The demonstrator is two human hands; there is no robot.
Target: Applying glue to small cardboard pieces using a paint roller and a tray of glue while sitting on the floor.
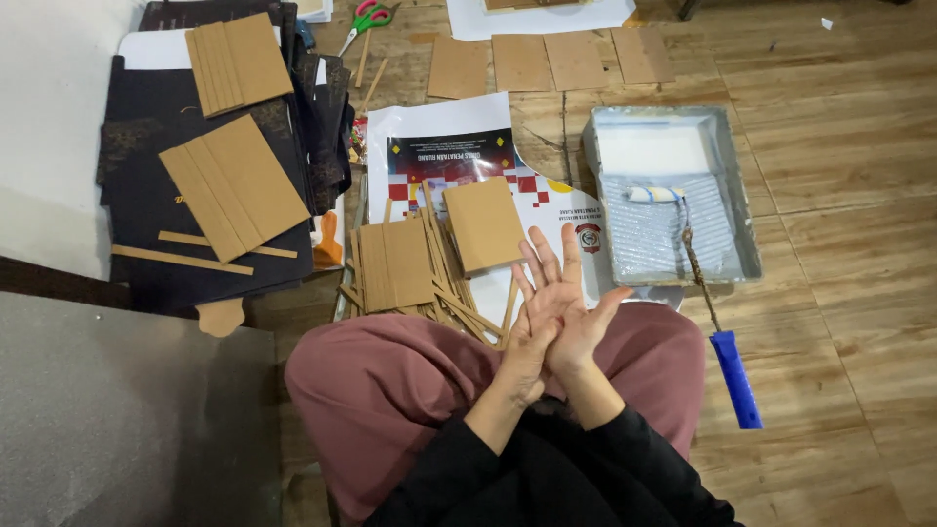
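My two hands are pressed together over my lap, palm to palm, fingers spread & straight, holding nothing. My left hand (532,327) sits in front, fingers pointing up and away from me; my right hand (586,327) lies against it, thumb sticking out to the right. My wrists cross a bit, black sleeves (547,468) pushed back to the forearm. I'm sitting cross-legged on a wood-look floor (839,195), knees in dusty-pink trousers (390,390).

Nearest thing to my fingertips: a small brown cardboard panel (483,224), tilted, lying just beyond them on a printed white sheet (439,122) w/ a red-and-dark checker pattern. Just left of that panel, a stack of similar cardboard pieces (395,263) resting on a heap of thin cardboard strips (468,312) that fan out toward my knees.

To the right, near the sheet, a grey paint tray (747,224) w/ white glue or paint pooled in its far end and a small roller (656,194) lying inside. Its blue handle (735,379) rests on the floor beside my right knee.

Far left: a pile of black covers (146,107) w/ two bigger scored cardboard boards (234,185) on top, plus a couple of loose strips. Top centre, green-and-pink scissors (369,20); next to them a row of flat cardboard rectangles (547,60) on the floor. Bottom left, a grey surface (117,420).
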